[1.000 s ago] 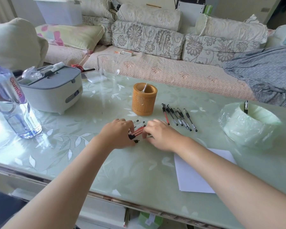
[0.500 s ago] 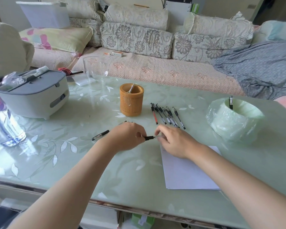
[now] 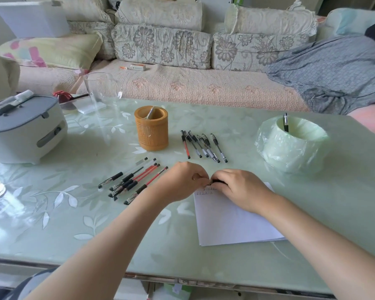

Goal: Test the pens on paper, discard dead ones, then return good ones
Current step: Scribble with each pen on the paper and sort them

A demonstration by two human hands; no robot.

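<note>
Pen [image 3: 216, 181] sits between the two hands, right over the top edge of the paper [image 3: 232, 224]. Only a short black stub of it shows in the gap; the rest is hidden under the fingers, so I cannot tell whether it is capped. Left hand [image 3: 182, 182] is knuckles up with fingers curled tight, the tips pinching the pen's left end. Right hand [image 3: 240, 189] is palm down with fingers folded round the pen's right part, its heel resting on the paper. The two sets of fingertips are nearly touching. Both forearms come in from the bottom edge and meet in a V at the pen. Small scribbles [image 3: 206, 190] are on the paper's top left corner, just under the hands. The paper lies flat on the table [image 3: 85, 245]. A pen cluster [image 3: 132, 180], red and black, lies fanned on the table just left of the left hand, not touching it. A pen row [image 3: 204, 146] lies behind the hands, between the pen holder [image 3: 151, 131] and the bin [image 3: 290, 148]. The bin is lined with a green bag, and one black pen [image 3: 285, 123] stands inside it. The pen holder is upright, far-left of the hands. A grey-lidded appliance [image 3: 24, 131] and a clear glass [image 3: 102, 94] stand at the table's far left.
</note>
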